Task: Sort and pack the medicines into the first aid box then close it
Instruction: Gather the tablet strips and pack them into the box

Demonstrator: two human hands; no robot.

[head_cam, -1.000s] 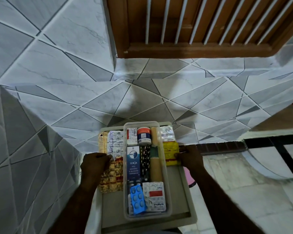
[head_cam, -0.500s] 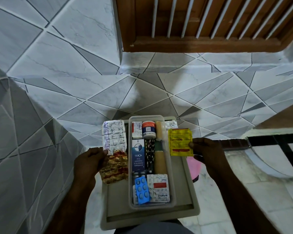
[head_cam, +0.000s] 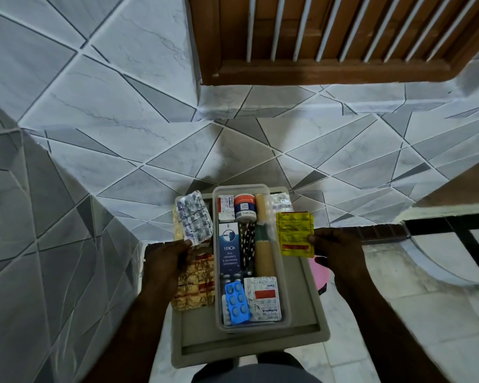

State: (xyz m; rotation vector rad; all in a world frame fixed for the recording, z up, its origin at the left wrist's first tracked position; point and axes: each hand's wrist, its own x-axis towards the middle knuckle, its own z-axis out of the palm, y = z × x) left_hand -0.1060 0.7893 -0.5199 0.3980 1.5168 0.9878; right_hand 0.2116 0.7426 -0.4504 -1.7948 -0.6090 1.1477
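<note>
A clear first aid box (head_cam: 286, 305) stands on a grey tray (head_cam: 302, 335). It holds a blue carton (head_cam: 229, 251), a small jar (head_cam: 245, 207), a tan roll (head_cam: 264, 252), a blue blister pack (head_cam: 237, 302) and a white strip (head_cam: 264, 298). My left hand (head_cam: 168, 268) pinches a silver blister strip (head_cam: 194, 218) lifted left of the box. Orange-gold strips (head_cam: 197, 286) lie under that hand. My right hand (head_cam: 339, 254) holds a yellow sachet (head_cam: 295, 233) upright beside the box's right wall.
The tray stands against a grey tiled wall (head_cam: 122, 134), with a corner wall close on the left. A wooden window frame (head_cam: 329, 70) is above. A silver sachet (head_cam: 281, 201) lies at the tray's far right. White floor and a pink object (head_cam: 320, 275) are to the right.
Both hands have lifted their packets off the tray: the left raised the silver strip, the right raised the yellow sachet and drew it slightly outward. The view has shifted a little.
</note>
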